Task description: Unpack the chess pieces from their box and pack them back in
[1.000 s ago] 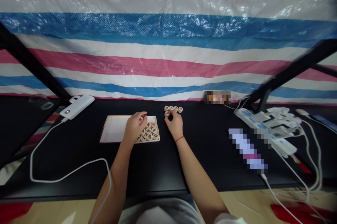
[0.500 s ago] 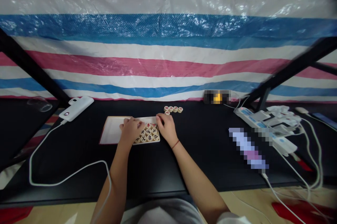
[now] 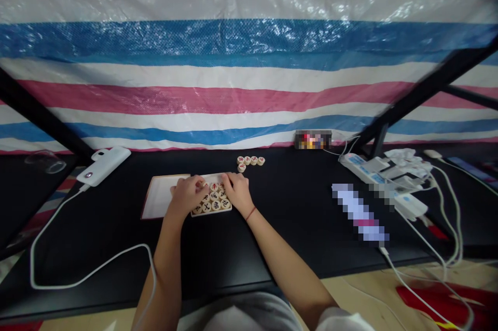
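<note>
A shallow white tray (image 3: 157,197) lies on the black table (image 3: 280,232). Its right end holds several round wooden chess pieces (image 3: 212,201) with red and black characters. My left hand (image 3: 185,195) rests on the tray, fingers curled down over the left pieces. My right hand (image 3: 237,192) lies at the tray's right edge, fingers bent onto the top row of pieces. Whether either hand pinches a piece is hidden. Several loose pieces (image 3: 249,161) sit in a row just behind the tray.
A white power bank (image 3: 103,165) with a cable (image 3: 78,279) lies at the left. Power strips and white chargers (image 3: 392,180) with cords crowd the right. A clear glass (image 3: 44,161) stands far left. A striped tarp (image 3: 249,61) hangs behind; black frame bars slant at both sides.
My right hand moved from the loose pieces behind the tray down onto the tray's right end. My left hand shifted left and lower over the pieces.
</note>
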### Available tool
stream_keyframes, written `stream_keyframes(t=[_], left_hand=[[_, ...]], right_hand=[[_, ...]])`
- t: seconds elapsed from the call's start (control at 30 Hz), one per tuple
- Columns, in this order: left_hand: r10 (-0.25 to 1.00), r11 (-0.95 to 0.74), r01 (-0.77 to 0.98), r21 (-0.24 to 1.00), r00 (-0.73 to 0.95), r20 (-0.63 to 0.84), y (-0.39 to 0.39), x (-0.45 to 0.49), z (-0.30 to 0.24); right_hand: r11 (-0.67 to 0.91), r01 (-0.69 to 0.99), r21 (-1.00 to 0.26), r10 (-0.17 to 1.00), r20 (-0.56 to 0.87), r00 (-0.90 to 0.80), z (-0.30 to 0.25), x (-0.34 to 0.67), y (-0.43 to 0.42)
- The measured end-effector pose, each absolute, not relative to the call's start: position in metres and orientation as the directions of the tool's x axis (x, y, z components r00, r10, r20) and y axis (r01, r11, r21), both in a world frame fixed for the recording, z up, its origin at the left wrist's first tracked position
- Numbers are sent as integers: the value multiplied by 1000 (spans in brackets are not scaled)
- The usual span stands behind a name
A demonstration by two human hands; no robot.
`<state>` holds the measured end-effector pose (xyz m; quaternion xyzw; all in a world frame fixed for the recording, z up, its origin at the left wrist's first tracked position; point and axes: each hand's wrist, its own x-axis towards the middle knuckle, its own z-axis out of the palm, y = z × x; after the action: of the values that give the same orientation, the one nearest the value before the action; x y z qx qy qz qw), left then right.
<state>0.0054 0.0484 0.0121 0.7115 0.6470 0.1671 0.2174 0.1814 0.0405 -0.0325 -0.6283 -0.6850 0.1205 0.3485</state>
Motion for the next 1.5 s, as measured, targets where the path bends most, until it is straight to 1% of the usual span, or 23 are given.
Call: stream_keyframes(t=[0.07, 0.13, 0.2, 0.27, 0.33, 0.4, 0.5, 0.6, 0.67, 0.73, 0.8, 0.83, 0.87, 0.93, 0.97, 1.03, 1.1, 1.13, 1.2, 1.27, 1.33, 1.4, 1.5], left_hand=[[995, -97, 800, 592, 67, 73, 51, 7, 12], [986, -156, 673, 723, 68, 150, 52, 11, 11], [985, -171, 497, 851, 101, 139, 53, 16, 8], [987, -127, 344, 930, 137, 84, 52, 22, 4], [983, -74, 213, 974, 183, 35, 51, 27, 0], [983, -34, 102, 994, 185, 15, 51, 32, -2], [997, -19, 14, 1000, 73, 18, 54, 34, -5], [996, -71, -35, 997, -66, 68, 59, 32, -9], [983, -105, -33, 994, -154, 99, 62, 28, -12], [967, -110, -4, 994, -230, 106, 65, 24, -16], [958, -86, 17, 996, -274, 87, 67, 21, -20], [957, -68, 21, 997, -281, 71, 68, 20, -21], [958, -50, 25, 998, -280, 55, 68, 19, -22], [968, -30, 66, 997, -249, 45, 67, 20, -22], [973, -42, 115, 993, -220, 67, 66, 22, -21], [977, -134, 270, 953, -125, 173, 62, 28, -21], [950, -289, 436, 852, 20, 312, 57, 35, -22], [926, -361, 497, 789, 92, 365, 54, 39, -24], [882, -455, 570, 684, 185, 432, 51, 45, -27], [851, -505, 601, 619, 227, 474, 50, 47, -31], [826, -540, 609, 581, 249, 506, 51, 46, -31], [811, -557, 611, 562, 254, 528, 53, 43, -29], [812, -546, 615, 570, 221, 540, 54, 38, -24]], right_hand=[[243, 739, -629, 914, 403, 42, -29, 182, 39], [333, 713, -617, 885, 466, -10, -26, 182, 38], [408, 690, -598, 863, 500, -76, -24, 180, 35], [443, 670, -596, 848, 520, -98, -24, 177, 33], [449, 661, -601, 840, 536, -84, -24, 175, 31], [455, 664, -594, 827, 557, -68, -23, 177, 32], [423, 688, -590, 793, 608, 33, -22, 193, 40], [270, 734, -624, 765, 601, 230, -26, 220, 51], [130, 757, -641, 804, 514, 297, -33, 238, 57], [8, 769, -639, 866, 389, 314, -41, 250, 61], [-68, 797, -600, 904, 300, 303, -46, 255, 61], [-84, 814, -575, 912, 286, 295, -46, 255, 60], [-86, 827, -555, 910, 295, 292, -46, 253, 59], [-43, 828, -559, 883, 367, 293, -39, 246, 57], [11, 812, -583, 864, 414, 287, -35, 241, 55], [165, 734, -658, 846, 477, 238, -24, 227, 50], [310, 617, -723, 864, 485, 135, -16, 211, 43], [356, 571, -739, 874, 480, 76, -14, 203, 40], [396, 520, -757, 887, 461, -4, -11, 192, 35], [403, 499, -767, 893, 448, -32, -11, 187, 33], [393, 490, -778, 894, 447, -6, -12, 193, 36], [346, 521, -780, 883, 458, 99, -14, 207, 41], [143, 643, -752, 852, 425, 307, -20, 235, 50]])
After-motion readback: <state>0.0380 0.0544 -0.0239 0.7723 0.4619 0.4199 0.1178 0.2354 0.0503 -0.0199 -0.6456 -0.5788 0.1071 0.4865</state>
